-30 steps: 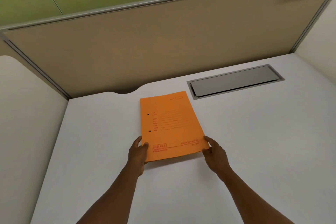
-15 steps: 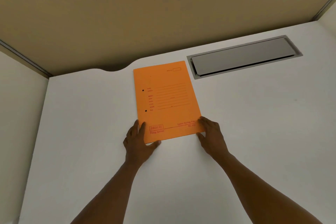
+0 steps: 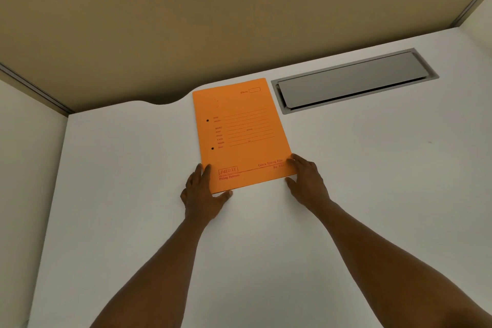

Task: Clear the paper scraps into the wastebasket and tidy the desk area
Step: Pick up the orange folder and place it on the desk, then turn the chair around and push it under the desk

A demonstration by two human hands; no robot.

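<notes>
An orange file folder [image 3: 241, 133] with red print and two punched holes lies flat on the white desk [image 3: 372, 194], near the back edge. My left hand [image 3: 203, 193] rests at its near left corner, fingers along the left edge and thumb along the near edge. At the near right corner my right hand [image 3: 306, 181] lies with straight fingers touching the folder's right edge. No paper scraps or wastebasket are in view.
A grey metal cable-tray lid [image 3: 354, 80] is set into the desk just right of the folder. A tan partition wall [image 3: 213, 21] closes the back. White side panels [image 3: 29, 168] stand at the left and far right.
The folder has slid away from me towards the partition and now lies flat beside the cable lid. Both hands followed it, and the view has tilted downward.
</notes>
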